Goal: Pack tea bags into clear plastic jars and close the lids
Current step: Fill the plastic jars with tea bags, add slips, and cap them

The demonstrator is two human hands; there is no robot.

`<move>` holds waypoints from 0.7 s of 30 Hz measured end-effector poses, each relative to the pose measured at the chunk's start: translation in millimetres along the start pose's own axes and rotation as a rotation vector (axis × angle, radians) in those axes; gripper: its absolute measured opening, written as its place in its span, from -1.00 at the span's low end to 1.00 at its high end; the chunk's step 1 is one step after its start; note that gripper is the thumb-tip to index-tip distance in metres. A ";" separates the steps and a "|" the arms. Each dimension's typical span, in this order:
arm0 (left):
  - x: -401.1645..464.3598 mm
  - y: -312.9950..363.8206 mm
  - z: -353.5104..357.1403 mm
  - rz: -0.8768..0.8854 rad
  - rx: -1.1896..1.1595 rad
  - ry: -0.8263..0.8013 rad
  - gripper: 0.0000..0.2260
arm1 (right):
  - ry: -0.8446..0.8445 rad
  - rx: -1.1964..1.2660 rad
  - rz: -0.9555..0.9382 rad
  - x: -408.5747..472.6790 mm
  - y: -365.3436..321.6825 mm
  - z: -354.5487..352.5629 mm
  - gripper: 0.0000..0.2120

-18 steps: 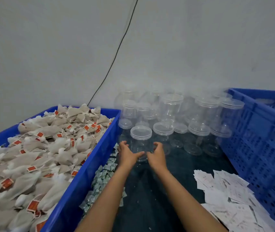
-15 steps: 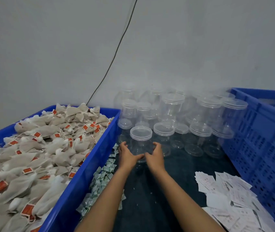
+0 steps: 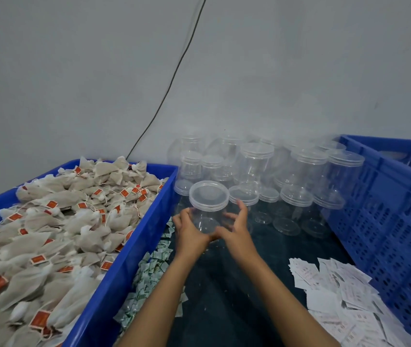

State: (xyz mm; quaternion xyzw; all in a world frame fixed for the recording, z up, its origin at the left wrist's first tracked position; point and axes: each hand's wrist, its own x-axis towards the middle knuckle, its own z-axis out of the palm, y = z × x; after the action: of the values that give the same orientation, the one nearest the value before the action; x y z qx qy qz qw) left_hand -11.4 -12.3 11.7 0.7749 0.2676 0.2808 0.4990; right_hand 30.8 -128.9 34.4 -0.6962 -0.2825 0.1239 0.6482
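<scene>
Both hands grasp one clear plastic jar [image 3: 208,209] at its lower body: the left hand [image 3: 190,234] wraps the left side and the right hand [image 3: 235,232] wraps the right side, fingers curled around the wall. The jar is tilted toward the camera, and its lid [image 3: 209,194] is seated on top. It sits between the tray of tea bags and the stock of other lidded jars [image 3: 297,176], which stand stacked against the grey wall [image 3: 74,71]. The tea bags [image 3: 56,229], with orange tags, fill the blue tray [image 3: 126,261] on the left. A perforated blue crate [image 3: 387,221] stands on the right. White paper slips [image 3: 337,296] lie beside the crate, and small green-printed sachets [image 3: 149,271] lie along the tray wall on the dark surface [image 3: 224,296].
</scene>
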 end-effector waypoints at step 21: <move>-102.8 14.7 -20.5 0.254 0.092 -0.319 -0.27 | 0.132 -0.123 -0.195 -73.5 -39.5 -42.4 -0.70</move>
State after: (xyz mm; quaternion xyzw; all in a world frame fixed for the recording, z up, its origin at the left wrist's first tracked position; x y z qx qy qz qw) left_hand -95.7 -76.2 15.1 0.8589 0.0980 0.2027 0.4599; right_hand -15.1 -204.9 64.0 -0.7104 -0.3129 -0.0034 0.6304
